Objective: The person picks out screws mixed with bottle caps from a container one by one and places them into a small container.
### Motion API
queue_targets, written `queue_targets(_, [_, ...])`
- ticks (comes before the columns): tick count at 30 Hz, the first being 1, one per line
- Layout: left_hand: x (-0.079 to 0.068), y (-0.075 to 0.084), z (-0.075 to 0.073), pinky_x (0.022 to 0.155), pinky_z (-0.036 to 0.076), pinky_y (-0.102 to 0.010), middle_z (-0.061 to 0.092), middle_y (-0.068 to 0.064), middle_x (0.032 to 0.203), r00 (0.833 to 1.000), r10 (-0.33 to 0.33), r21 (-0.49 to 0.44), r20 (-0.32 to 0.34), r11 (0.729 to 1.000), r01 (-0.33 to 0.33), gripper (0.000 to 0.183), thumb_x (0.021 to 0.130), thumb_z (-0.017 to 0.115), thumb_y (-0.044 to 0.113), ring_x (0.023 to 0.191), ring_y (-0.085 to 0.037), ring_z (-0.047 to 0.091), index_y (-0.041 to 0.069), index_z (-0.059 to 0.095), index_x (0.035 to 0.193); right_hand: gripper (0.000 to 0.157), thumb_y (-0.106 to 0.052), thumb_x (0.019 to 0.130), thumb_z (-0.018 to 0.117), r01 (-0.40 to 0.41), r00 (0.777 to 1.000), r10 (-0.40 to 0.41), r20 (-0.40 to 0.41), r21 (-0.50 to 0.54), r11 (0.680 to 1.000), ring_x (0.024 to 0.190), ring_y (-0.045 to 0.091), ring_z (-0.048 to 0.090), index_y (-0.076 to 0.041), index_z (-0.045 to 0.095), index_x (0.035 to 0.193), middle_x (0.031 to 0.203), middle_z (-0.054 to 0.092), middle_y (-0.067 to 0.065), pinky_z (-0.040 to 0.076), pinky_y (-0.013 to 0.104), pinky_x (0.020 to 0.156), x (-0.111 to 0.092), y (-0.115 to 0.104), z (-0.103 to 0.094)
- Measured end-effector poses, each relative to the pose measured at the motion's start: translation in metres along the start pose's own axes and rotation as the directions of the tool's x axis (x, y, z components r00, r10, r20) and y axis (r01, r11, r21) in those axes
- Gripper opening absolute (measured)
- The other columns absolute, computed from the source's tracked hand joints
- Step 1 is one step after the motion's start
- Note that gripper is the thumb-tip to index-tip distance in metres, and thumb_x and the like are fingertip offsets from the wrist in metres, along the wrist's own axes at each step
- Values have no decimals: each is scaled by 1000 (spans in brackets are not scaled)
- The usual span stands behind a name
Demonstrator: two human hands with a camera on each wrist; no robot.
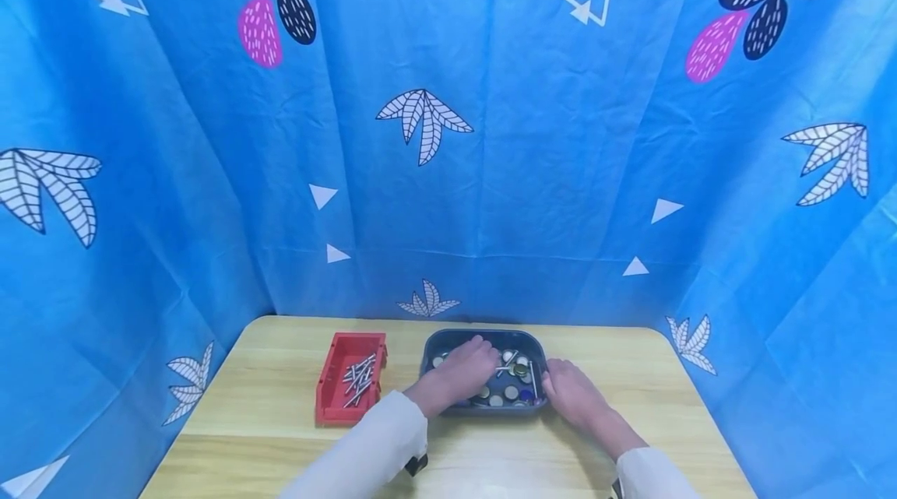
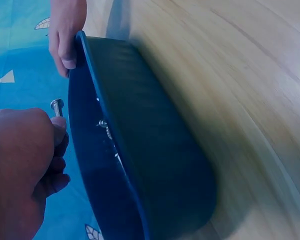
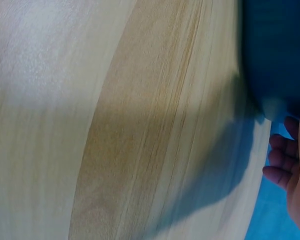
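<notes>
Your left grip [image 1: 468, 369] is closed up in a pinch on a bolt [image 2: 57, 107], head poking out, right over the tray [image 1: 483, 410]. Your right grip [image 1: 575, 394] has the tray's right end, fingers bent at the rim. Tray's got round caps [image 1: 511, 391] plus more bolts in it, and there's a red bin [image 1: 335, 416] with bolts off to its left, both on the worktop [image 1: 231, 413], blue cloth [image 1: 539, 172] behind

Free tabletop [image 1: 402, 355] runs between red bin [image 1: 332, 378] and dark tray [image 1: 487, 410] — the left sleeve [image 1: 371, 444] crosses its near end.
</notes>
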State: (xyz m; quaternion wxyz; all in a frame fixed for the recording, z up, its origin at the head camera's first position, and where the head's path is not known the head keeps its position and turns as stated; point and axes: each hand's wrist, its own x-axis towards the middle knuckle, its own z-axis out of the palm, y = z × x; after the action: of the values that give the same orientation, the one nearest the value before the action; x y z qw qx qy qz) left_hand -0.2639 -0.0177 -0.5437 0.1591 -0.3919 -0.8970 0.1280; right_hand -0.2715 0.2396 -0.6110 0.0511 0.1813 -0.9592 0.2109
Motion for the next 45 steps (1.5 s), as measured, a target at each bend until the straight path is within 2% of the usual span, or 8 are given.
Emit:
queue_targets(5, [-13,-7,-1,72,47,-25,65,5,85,997,-25,-12,-67,1000,24,11,87,73,8,78,-12,51,14,70,96,17,-21,105,52,-1,1000,1,-3,-9,1000,98,21,65,-17,66,97,93,67,-3,54,48,99,0,-1,1])
queue_targets(9, [-25,-14,-4,71,47,-25,65,5,86,994,-40,-13,-102,999,39,6,91,72,14,79,-12,50,15,70,97,17,-20,105,52,2,1000,-2,-14,-15,1000,98,22,65,-18,66,95,92,68,-3,54,48,98,2,0,2])
queue_targets(15, [-49,-27,-5,78,51,-27,67,2,92,990,-81,-39,-112,996,77,19,91,77,25,86,-14,53,12,69,101,16,-20,104,52,1,1000,-1,-12,-24,1000,95,21,64,-18,64,93,89,66,-3,55,48,96,1,2,2])
queue_targets(22, [-75,-43,-3,82,54,-29,69,1,95,983,-135,-101,-123,987,123,17,88,77,13,89,-14,58,11,71,103,17,-20,105,52,3,1000,-3,-6,-4,1000,97,21,65,-18,65,94,91,66,-4,54,48,97,1,1,2])
queue_targets(26, [-86,-51,-4,86,55,-30,70,0,100,977,-192,-165,-96,971,174,11,96,69,12,93,-15,58,11,72,107,17,-21,105,51,-4,1000,3,-2,-14,1000,96,20,63,-18,66,97,92,66,-4,54,47,97,1,2,3])
queue_targets(33, [-104,-62,-8,92,57,-32,69,-2,107,952,-305,-312,-28,907,282,19,98,69,15,101,-15,58,10,72,115,18,-22,106,51,-13,1000,13,-17,-24,1000,97,20,64,-17,67,100,93,67,-3,54,47,97,2,2,4])
queue_targets(42, [-128,-76,-4,90,59,-30,71,0,102,923,-383,-257,-26,895,364,25,87,83,16,96,-14,59,12,74,110,17,-21,105,51,-13,1000,13,-13,-11,1000,97,21,64,-17,66,99,93,67,-3,54,47,97,2,1,3])
queue_targets(45, [-136,-80,-2,91,59,-31,71,-1,101,903,-429,-255,-13,875,411,29,83,86,16,96,-14,59,12,73,109,17,-22,105,51,-16,1000,15,-14,-18,1000,97,21,64,-18,66,99,92,67,-3,54,47,97,2,1,4])
